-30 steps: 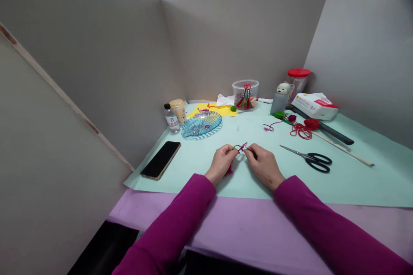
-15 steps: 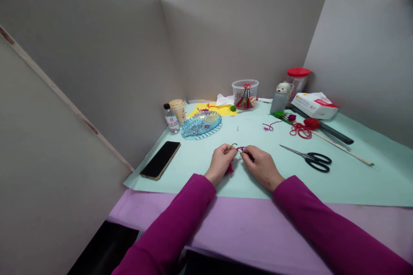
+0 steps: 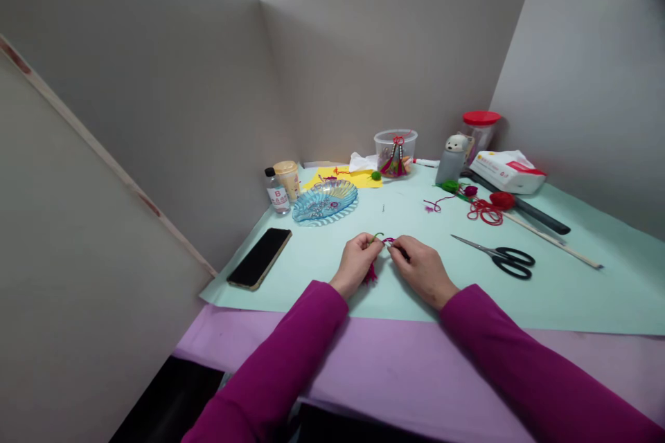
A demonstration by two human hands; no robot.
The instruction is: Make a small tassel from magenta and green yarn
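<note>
Closely pinching magenta yarn

The left hand is gripping the yarn and a green strand, a magenta tassel showing just beside it. The right hand is gripping the yarn too, which is spanning the gap between them. Black-handled scissors are lying to the right, a phone to the left.

A handicraft booth is walled in by plain gray partition panels. Its lilac-draped worktable is topped with a pale green sheet, across which craft supplies are spread: black-handled scissors, a red yarn ball and a scalloped blue dish of beads. Whether it is housed in a workshop or a home cannot be told.
</note>
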